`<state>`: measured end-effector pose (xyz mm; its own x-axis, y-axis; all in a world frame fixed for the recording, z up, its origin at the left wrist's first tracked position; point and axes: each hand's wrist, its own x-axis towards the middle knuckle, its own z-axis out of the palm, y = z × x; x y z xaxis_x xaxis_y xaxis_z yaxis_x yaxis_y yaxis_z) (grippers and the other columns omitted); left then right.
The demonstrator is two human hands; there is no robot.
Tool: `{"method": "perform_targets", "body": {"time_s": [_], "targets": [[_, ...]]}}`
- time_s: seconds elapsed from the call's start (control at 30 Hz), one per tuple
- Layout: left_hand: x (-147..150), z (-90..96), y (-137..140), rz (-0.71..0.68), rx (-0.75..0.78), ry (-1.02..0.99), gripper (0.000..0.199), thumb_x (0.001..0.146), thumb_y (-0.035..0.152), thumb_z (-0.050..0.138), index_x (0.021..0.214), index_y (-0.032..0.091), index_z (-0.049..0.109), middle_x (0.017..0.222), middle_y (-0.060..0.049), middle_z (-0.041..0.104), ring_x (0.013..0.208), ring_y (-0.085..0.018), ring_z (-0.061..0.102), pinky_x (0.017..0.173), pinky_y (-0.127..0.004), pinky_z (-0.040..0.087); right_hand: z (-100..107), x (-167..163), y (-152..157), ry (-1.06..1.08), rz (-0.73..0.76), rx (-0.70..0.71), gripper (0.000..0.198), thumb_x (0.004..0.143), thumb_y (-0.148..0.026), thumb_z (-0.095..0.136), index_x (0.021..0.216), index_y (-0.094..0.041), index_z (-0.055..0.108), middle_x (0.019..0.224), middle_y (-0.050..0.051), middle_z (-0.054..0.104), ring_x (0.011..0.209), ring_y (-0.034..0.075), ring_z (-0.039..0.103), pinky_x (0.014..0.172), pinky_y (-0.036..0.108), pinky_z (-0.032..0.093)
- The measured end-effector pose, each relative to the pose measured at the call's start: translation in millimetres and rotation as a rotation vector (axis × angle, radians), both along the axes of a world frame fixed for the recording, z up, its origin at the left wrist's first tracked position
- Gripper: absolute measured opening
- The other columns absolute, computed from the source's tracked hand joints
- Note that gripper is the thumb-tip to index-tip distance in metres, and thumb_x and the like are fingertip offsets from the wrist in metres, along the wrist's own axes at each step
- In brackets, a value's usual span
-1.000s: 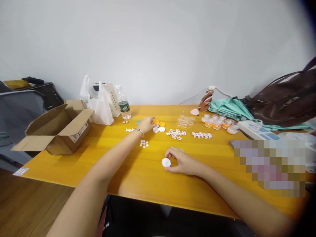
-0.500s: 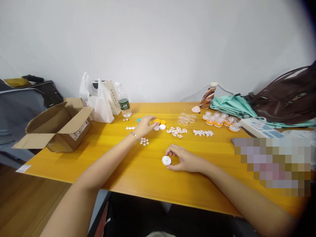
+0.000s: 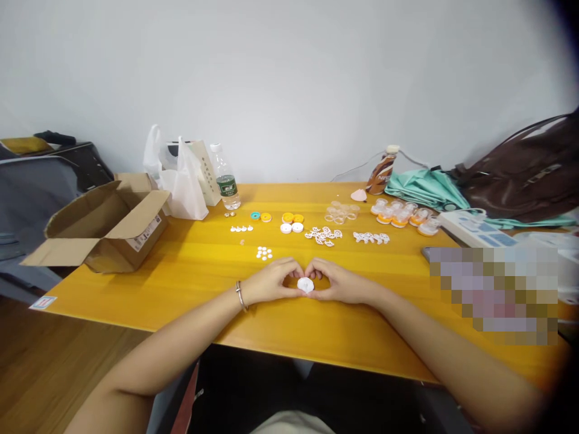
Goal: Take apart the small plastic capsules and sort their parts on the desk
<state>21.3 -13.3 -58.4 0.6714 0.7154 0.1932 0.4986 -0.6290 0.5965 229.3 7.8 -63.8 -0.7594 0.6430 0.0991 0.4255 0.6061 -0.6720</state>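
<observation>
Between my two hands, just above the tabletop, is a small round white plastic piece [image 3: 306, 284] with a toothed-looking edge. My left hand [image 3: 274, 281], with a bracelet at its wrist, pinches the piece from the left. From the other side my right hand [image 3: 337, 282] has its thumb and fingers closed on it. Any smaller part inside the fingertips is hidden. Just beyond my left hand lie several small white discs [image 3: 265, 253]. Farther back are orange rings [image 3: 293, 218], white round caps [image 3: 292, 228] and white leaf-shaped cut-out pieces [image 3: 323, 235].
An open cardboard box [image 3: 122, 232], a white plastic bag [image 3: 185, 187] and a water bottle [image 3: 227, 184] stand left. Clear rings [image 3: 341, 212], assembled clear-and-orange pieces [image 3: 398, 216], a brown drink bottle [image 3: 382, 172] and a power strip [image 3: 474, 229] are right on the wooden table [image 3: 190, 283].
My left hand has come back toward me from the coloured rings and now meets my right hand at the white piece. My right hand has hardly moved.
</observation>
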Motion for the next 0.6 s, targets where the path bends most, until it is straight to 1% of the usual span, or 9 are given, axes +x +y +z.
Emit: {"method": "perform_targets", "body": {"time_s": [0.23, 0.3, 0.4, 0.5, 0.6], "targets": [[-1.3, 3.3, -4.0, 0.026, -0.036, -0.021, 0.028, 0.073, 0.038, 0.063, 0.091, 0.018, 0.054, 0.09, -0.003, 0.056, 0.082, -0.014, 0.051, 0.072, -0.024, 0.04, -2.3, -0.6, 0.6, 0.002, -0.018, 0.009, 0.023, 0.072, -0.039, 0.06, 0.084, -0.021, 0.052, 0.082, 0.001, 0.052, 0.076, 0.015, 0.047, 0.071, 0.028, 0.041], [-0.6, 4.0, -5.0, 0.069, -0.046, -0.052, 0.027, 0.075, 0.039, 0.06, 0.09, 0.018, 0.055, 0.088, -0.003, 0.057, 0.079, -0.013, 0.051, 0.069, -0.022, 0.04, -2.7, -0.9, 0.8, 0.004, -0.029, 0.006, 0.023, 0.073, -0.039, 0.059, 0.083, -0.02, 0.051, 0.081, 0.001, 0.052, 0.075, 0.014, 0.047, 0.07, 0.028, 0.041], [2.5, 3.4, -6.0, 0.115, -0.079, -0.08, 0.022, 0.08, 0.038, 0.054, 0.084, 0.016, 0.056, 0.081, -0.002, 0.057, 0.07, -0.011, 0.051, 0.063, -0.02, 0.04, -2.9, -1.4, 1.4, 0.01, -0.032, -0.003, 0.024, 0.072, -0.039, 0.061, 0.082, -0.02, 0.05, 0.08, 0.0, 0.051, 0.074, 0.014, 0.047, 0.069, 0.028, 0.04], [6.0, 0.5, -6.1, 0.104, -0.125, -0.076, 0.02, 0.08, 0.035, 0.054, 0.081, 0.015, 0.058, 0.076, -0.001, 0.058, 0.065, -0.009, 0.05, 0.059, -0.019, 0.039, -3.3, -1.9, 2.1, 0.013, -0.04, -0.012, 0.027, 0.071, -0.04, 0.063, 0.083, -0.02, 0.05, 0.08, 0.0, 0.051, 0.074, 0.014, 0.047, 0.068, 0.027, 0.04], [8.0, -2.8, -4.7, 0.131, -0.118, -0.079, 0.019, 0.078, 0.034, 0.057, 0.079, 0.015, 0.059, 0.075, -0.001, 0.058, 0.064, -0.009, 0.05, 0.059, -0.019, 0.039, -4.1, -2.5, 2.8, 0.04, -0.018, -0.01, 0.028, 0.072, -0.04, 0.063, 0.087, -0.02, 0.051, 0.079, -0.001, 0.049, 0.074, 0.014, 0.046, 0.069, 0.026, 0.04]]}}
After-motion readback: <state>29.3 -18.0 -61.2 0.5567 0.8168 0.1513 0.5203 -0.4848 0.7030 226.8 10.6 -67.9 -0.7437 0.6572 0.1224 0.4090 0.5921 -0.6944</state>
